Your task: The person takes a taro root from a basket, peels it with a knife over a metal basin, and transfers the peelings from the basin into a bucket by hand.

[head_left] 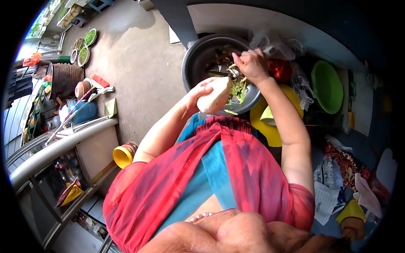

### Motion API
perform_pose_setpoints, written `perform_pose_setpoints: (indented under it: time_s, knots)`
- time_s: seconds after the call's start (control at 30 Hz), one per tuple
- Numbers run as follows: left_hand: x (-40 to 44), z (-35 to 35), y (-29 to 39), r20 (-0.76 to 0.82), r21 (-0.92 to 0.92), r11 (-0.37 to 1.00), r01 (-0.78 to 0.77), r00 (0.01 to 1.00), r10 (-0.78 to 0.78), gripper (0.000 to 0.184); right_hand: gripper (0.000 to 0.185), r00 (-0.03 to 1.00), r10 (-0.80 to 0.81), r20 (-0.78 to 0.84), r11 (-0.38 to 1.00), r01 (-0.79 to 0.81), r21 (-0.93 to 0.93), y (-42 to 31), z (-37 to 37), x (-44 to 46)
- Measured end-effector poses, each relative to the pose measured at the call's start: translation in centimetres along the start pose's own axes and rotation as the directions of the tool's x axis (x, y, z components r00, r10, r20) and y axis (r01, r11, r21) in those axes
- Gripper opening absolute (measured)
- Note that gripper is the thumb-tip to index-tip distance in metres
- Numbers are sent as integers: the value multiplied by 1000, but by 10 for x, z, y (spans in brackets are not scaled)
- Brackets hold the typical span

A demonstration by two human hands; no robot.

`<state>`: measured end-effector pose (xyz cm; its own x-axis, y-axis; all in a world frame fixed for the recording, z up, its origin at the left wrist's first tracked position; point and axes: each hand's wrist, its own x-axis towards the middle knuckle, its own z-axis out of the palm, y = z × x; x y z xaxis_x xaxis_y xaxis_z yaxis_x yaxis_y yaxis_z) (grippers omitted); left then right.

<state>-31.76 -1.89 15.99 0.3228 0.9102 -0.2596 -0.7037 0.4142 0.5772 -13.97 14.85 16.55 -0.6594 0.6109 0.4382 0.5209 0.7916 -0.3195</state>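
Note:
My left hand (197, 94) is wrapped around a large pale, peeled vegetable (215, 96), thick in the middle and narrower at its upper end. I cannot tell its exact kind. It is held over the near rim of a wide dark grey basin (188, 69). Inside the basin lie green peelings (239, 93) and other pale and brown scraps. Above the basin's right side, my right hand (252, 67) is closed with the thumb pointing left. Something whitish shows by its knuckles, but what the fingers hold is not clear.
Right of the basin are a clear plastic bag (276, 44), a red bag (280, 70), a yellow round thing (274, 134) and a green tub (327, 86). A yellow container (123, 157) stands at my left. Farther left are a railing (63, 145) and several pots.

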Motion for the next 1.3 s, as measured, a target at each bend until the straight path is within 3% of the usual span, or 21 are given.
perform_pose_setpoints:
  time_s: [0.03, 0.1, 0.17, 0.2, 0.23, 0.33, 0.4, 0.47, 0.5, 0.57, 0.67, 0.73, 0.77, 0.83, 0.9, 0.97, 1.03, 1.1, 1.17, 1.2, 1.3]
  knots:
    - [0, 6, 2, -23, 21, 1000, -2, 1000, 3, 68, 45, 993, 90, 72, 996, -91, -2, 2, -1, -5]
    - [-4, 18, 11, -170, -112, 989, 93, 979, -112, 65, 53, 975, 220, 40, 967, -223, 123, 0, -3, -7]
    - [3, -14, 1, -95, -307, 935, 178, 972, -216, 62, 57, 911, 387, 143, 877, -412, 247, 1, -4, -7]
    - [3, -4, 5, -161, -371, 917, 147, 962, -219, 64, 59, 865, 461, 197, 813, -501, 297, 1, -5, -5]
    - [2, 7, 7, -226, -434, 894, 112, 947, -229, 65, 61, 861, 458, 220, 806, -507, 304, 0, -7, -5]
    - [7, 6, 8, -57, -435, 872, 223, 960, -274, 69, 64, 865, 425, 266, 814, -494, 306, -4, -14, -1]
    - [8, 8, 8, -39, -235, 936, 261, 960, -277, 72, 61, 893, 366, 261, 852, -435, 293, -6, -17, 3]
    - [12, 12, 12, -44, 5, 965, 262, 964, -262, 79, 59, 951, 272, 149, 908, -305, 288, -8, -23, 9]
    - [14, 17, 12, -120, 239, 957, 166, 983, -141, 80, 58, 971, 220, 95, 930, -238, 279, -11, -27, 13]
    - [18, 23, 11, -174, 664, 748, 12, 975, 139, 81, 52, 996, 93, 5, 970, -91, 223, -23, -41, 23]
    - [18, 23, 12, -83, 884, 459, -86, 938, 337, 79, 46, 993, -97, -70, 993, 102, 64, -36, -48, 28]
    - [15, 24, 14, -68, 921, 380, -84, 927, 369, 77, 41, 983, -162, -92, 987, 162, -1, -28, -41, 25]
    - [12, 24, 15, -59, 937, 340, -83, 920, 388, 76, 40, 982, -186, -28, 969, 178, -170, -19, -40, 23]
    - [11, 19, 14, 37, 966, 212, -146, 894, 447, 73, 39, 999, -50, -3, 983, 48, -180, 5, -24, 10]
    - [11, 19, 14, 38, 980, 153, -128, 871, 489, 71, 41, 996, -55, -69, 994, 48, -94, 1, -26, 7]
    - [10, 18, 13, 19, 988, 125, -94, 866, 500, 69, 42, 995, -34, -95, 999, 31, -35, -26, -42, 16]
    - [12, 18, 12, 27, 993, 82, -79, 863, 505, 69, 38, 981, -151, -123, 989, 148, -32, -44, -42, 22]
    - [10, 20, 11, 45, 993, 74, -96, 862, 504, 69, 38, 986, -133, -104, 991, 129, -40, -38, -33, 20]
    - [9, 22, 12, 73, 985, 95, -141, 856, 511, 69, 40, 997, -76, 32, 975, 81, -207, 4, -7, 2]
    - [8, 25, 14, 90, 982, 94, -162, 848, 522, 69, 42, 999, 42, 17, 985, -39, -167, 3, -9, -2]
    - [9, 17, 12, 34, 990, 95, -101, 841, 541, 70, 40, 996, 45, -79, 996, -51, -75, -12, -22, 2]
